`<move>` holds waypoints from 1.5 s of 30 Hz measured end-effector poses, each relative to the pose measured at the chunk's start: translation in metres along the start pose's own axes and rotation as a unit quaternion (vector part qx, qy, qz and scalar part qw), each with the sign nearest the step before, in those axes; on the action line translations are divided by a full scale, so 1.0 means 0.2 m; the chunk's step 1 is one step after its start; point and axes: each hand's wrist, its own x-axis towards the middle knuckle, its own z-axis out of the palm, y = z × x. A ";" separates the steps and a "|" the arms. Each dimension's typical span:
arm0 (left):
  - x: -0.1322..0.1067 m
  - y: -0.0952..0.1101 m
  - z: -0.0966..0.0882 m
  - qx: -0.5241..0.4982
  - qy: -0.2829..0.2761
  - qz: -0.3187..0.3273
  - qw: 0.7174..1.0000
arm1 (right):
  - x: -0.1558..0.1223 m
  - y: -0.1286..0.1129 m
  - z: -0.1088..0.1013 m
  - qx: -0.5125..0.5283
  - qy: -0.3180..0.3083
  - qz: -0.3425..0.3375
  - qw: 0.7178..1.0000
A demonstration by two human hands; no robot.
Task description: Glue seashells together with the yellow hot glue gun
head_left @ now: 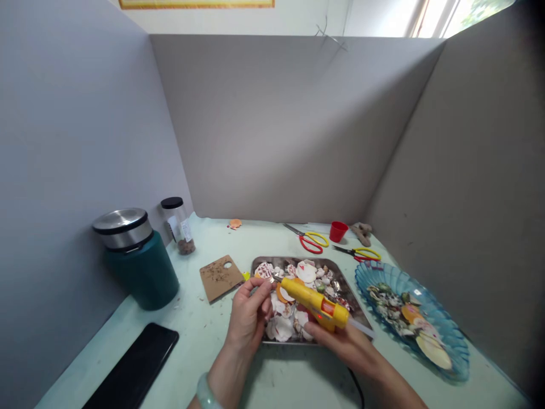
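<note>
My right hand grips a yellow hot glue gun, with a clear glue stick poking from its back end. The gun's nozzle points left and meets the fingertips of my left hand. Those fingers are pinched round a small whitish piece, perhaps a shell; it is too small to make out. Below both hands lies a metal tray full of shells, white, orange and speckled. The gun and my hands cover part of the tray.
A brown board lies left of the tray. Further left stand a teal flask, a jar and a black phone. Behind are scissors, more scissors and a red cup. A blue dish holds shells at right.
</note>
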 end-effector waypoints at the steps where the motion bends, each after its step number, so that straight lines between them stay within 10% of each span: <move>1: 0.00 0.00 0.00 -0.002 0.002 0.001 1.000 | 0.00 0.00 0.00 -0.011 0.000 -0.004 1.000; 45: -0.01 0.00 -0.01 0.024 -0.018 0.004 1.000 | 0.01 0.05 0.02 -0.052 0.034 -0.055 0.997</move>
